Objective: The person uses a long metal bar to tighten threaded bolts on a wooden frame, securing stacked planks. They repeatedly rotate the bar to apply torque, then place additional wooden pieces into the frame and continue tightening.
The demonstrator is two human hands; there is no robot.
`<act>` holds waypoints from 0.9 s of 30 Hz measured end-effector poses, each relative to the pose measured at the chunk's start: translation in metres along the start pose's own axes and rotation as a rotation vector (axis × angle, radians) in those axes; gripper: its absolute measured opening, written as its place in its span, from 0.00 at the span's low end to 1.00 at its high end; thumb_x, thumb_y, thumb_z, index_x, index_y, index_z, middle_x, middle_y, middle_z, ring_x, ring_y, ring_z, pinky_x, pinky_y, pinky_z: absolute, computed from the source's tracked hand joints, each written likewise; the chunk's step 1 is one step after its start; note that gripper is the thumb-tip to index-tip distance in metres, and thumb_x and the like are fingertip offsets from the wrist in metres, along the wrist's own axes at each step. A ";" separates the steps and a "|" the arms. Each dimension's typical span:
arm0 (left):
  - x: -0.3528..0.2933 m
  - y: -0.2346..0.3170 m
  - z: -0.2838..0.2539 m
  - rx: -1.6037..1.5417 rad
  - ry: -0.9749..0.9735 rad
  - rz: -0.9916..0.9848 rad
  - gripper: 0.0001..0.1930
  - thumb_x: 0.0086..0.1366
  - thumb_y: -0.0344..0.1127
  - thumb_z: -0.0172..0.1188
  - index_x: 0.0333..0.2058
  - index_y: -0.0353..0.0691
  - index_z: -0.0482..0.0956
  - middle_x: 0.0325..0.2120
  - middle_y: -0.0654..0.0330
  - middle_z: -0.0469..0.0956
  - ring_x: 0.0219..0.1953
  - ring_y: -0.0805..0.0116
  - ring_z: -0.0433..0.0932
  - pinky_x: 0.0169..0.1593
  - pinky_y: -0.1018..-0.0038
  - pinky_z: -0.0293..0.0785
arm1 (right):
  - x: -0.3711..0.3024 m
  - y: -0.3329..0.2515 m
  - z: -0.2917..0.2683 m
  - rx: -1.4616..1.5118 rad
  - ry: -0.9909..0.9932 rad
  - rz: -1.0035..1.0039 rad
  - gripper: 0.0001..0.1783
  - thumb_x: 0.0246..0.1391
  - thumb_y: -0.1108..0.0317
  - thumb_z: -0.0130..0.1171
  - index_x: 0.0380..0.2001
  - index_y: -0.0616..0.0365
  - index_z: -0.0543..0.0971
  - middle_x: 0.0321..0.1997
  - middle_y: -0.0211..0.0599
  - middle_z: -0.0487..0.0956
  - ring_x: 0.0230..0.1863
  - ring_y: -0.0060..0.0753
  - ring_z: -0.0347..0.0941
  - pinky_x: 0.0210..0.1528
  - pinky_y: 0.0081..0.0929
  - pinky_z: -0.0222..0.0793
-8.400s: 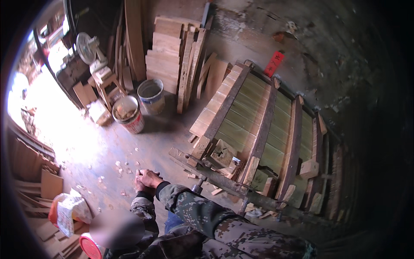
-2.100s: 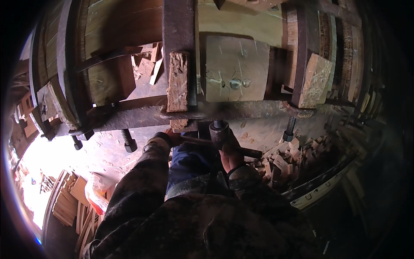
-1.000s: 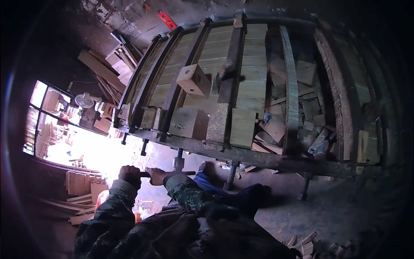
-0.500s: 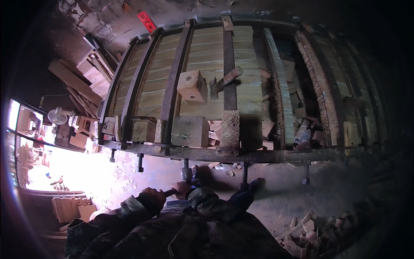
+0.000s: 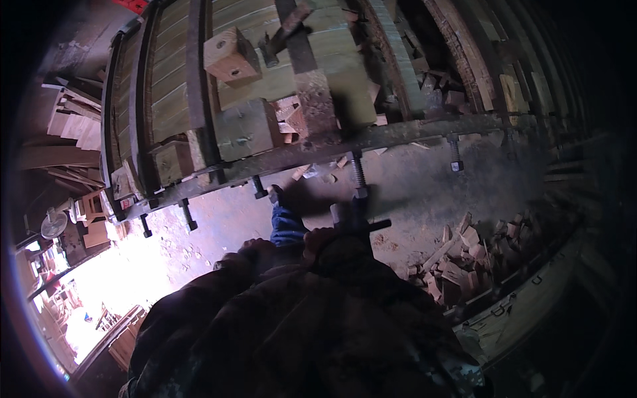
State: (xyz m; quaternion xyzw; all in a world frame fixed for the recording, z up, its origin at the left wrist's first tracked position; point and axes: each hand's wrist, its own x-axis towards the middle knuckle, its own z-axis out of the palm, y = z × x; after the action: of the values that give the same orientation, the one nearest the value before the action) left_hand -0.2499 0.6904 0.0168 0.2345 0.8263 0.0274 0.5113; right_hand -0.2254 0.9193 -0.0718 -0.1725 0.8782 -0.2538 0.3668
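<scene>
A dark T-handled socket wrench lies across in front of me, its bar sloping slightly up to the right. My right hand is closed around the bar, near the socket. To its left, my left hand is closed too, apparently at the bar's dim left part. The socket points at the clamp frame, just below and left of a threaded bolt; it looks apart from that bolt. The steel clamp frame holds pale wooden boards under dark crossbars.
A wooden block and a hammer lie on the boards. More bolts stick out along the near rail. Wood offcuts are heaped on the floor at right. Planks lean at far left, near a fan.
The wrench has come off one bolt and moved right toward another, both hands with it. My view has turned and shifted right, so the clamp frame appears higher and tilted.
</scene>
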 end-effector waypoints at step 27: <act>0.189 0.041 0.104 -0.435 -0.084 -0.113 0.13 0.58 0.50 0.62 0.32 0.48 0.83 0.36 0.55 0.82 0.44 0.46 0.78 0.48 0.58 0.74 | -0.010 0.073 -0.065 -0.219 -0.310 -0.060 0.10 0.50 0.68 0.55 0.36 0.59 0.76 0.33 0.53 0.82 0.38 0.54 0.81 0.41 0.47 0.77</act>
State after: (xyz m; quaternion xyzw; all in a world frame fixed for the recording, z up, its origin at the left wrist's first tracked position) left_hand -0.2154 0.7848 -0.1779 0.0730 0.7907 0.1667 0.5846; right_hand -0.2745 1.0042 -0.0694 -0.2744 0.8282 -0.1379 0.4689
